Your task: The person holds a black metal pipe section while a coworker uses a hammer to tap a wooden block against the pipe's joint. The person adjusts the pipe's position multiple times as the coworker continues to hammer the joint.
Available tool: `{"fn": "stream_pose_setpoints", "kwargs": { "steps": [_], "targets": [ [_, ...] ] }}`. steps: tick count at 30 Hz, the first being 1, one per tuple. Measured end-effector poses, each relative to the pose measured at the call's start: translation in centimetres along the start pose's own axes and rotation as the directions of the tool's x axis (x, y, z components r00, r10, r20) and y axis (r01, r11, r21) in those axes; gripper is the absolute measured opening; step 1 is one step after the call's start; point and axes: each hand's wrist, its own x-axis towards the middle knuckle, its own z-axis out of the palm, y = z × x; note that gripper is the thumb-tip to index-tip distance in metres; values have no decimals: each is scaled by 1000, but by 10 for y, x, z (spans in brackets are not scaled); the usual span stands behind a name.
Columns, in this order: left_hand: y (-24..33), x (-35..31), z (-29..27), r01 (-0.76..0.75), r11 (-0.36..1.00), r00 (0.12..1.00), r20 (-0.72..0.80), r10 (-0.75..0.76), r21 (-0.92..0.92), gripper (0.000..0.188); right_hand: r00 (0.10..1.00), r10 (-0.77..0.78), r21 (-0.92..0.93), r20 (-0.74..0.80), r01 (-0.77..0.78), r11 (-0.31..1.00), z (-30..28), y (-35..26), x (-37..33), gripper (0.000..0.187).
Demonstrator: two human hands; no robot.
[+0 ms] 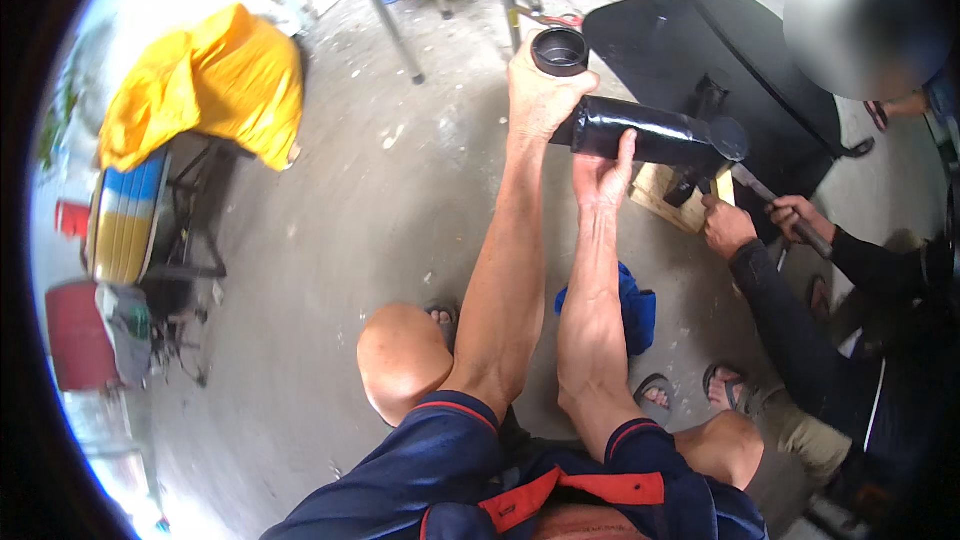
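A glossy black pipe (640, 130) lies sideways in front of me at arm's length. Its left end turns up into a round open mouth (560, 50), and a flat round black cap (728, 138) shows at its right end. Wrapped around the upturned end is my left hand (545, 95), closed on it. My right hand (602, 180) supports the pipe from below, thumb up its near side, other fingers hidden underneath. Just beyond the capped end, a co-worker's hand (732, 228) grips something near a wooden block (665, 202). The co-worker's other hand (795, 218) holds a metal bar-like tool (760, 188).
Behind the pipe lies a large black plate (640, 40) with a bent black rod (755, 55) across it. A blue cloth (636, 310) is on the floor by my right forearm. Metal legs (390, 10) stand far ahead; a yellow cover (215, 80) drapes a seat at left.
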Motion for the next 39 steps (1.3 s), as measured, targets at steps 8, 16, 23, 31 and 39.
{"fn": "stream_pose_setpoints", "kwargs": {
  "steps": [8,16,23,31,39],
  "targets": [
    [-7,34,3,103,990,976,201,-82,-97,40,986,-161,-51,-45,159,986,3,20,24,44],
    [-15,39,-2,-38,999,987,156,34,23,46,979,-178,-159,99,192,968,4,27,22,52],
    [-12,43,-2,141,989,960,251,-123,-54,54,983,-165,-35,-77,163,986,3,29,30,52],
    [-9,37,-6,99,994,969,231,-84,-54,48,991,-111,-19,-68,110,994,8,25,23,46],
    [-8,34,-7,94,989,975,213,-68,-116,45,991,-64,-65,-121,56,996,15,20,18,44]
  ]
}}
